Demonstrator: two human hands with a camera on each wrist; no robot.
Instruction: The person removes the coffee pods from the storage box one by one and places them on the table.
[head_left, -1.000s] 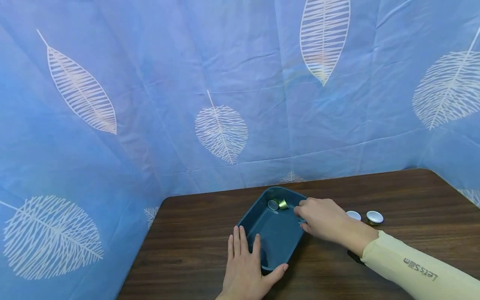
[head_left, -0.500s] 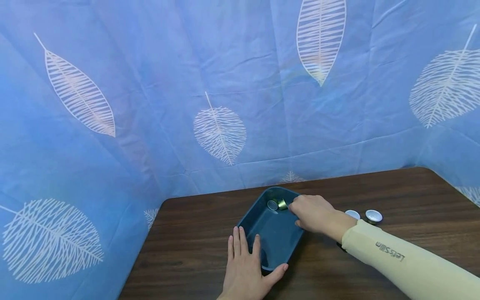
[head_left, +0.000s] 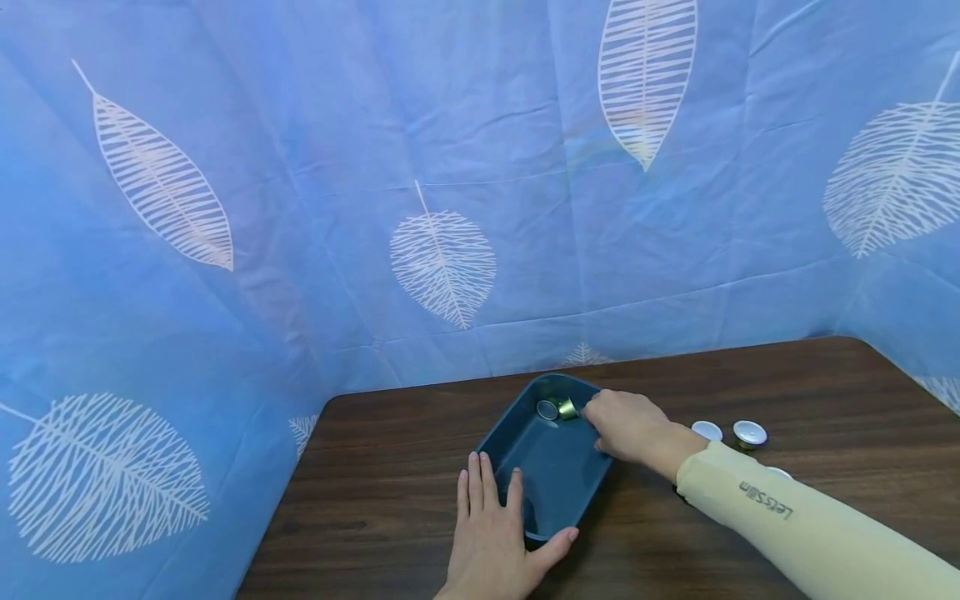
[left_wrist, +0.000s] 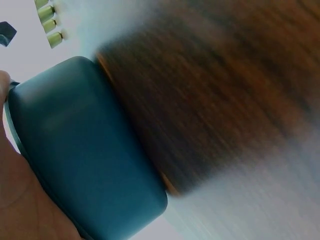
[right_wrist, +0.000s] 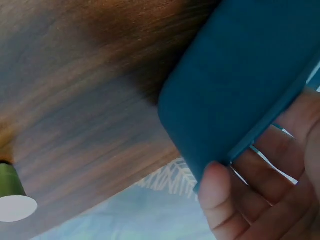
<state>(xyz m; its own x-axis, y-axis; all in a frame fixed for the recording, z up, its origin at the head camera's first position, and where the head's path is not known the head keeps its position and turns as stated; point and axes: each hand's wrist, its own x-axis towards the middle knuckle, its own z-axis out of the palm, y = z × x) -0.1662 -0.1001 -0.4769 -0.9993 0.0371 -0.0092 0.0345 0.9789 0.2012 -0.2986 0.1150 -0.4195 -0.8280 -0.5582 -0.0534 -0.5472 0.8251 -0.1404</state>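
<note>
A dark teal rectangular tray (head_left: 555, 467) stands on the brown table. My left hand (head_left: 491, 533) rests along its near-left rim, fingers straight and thumb spread round the near corner. At the right rim my right hand (head_left: 630, 427) reaches over, its fingers curled down inside. In the right wrist view the thumb (right_wrist: 216, 187) lies at the rim, with the other fingers behind the wall; I cannot tell whether they hold anything. Beside those fingertips, in the tray's far end, lie a shiny green coffee capsule (head_left: 567, 408) and another capsule (head_left: 547, 410) showing its round face.
Right of the tray, white-lidded capsules (head_left: 750, 433) stand on the table, one partly behind the pale yellow sleeve (head_left: 795, 517). Several green capsules (left_wrist: 49, 25) form a row in the left wrist view. A blue leaf-print curtain (head_left: 517, 250) hangs behind the table (head_left: 360, 500).
My right hand has shifted slightly left and further over the tray's right rim, the forearm swinging left with it. The left hand, the tray and the two capsules in it stay put.
</note>
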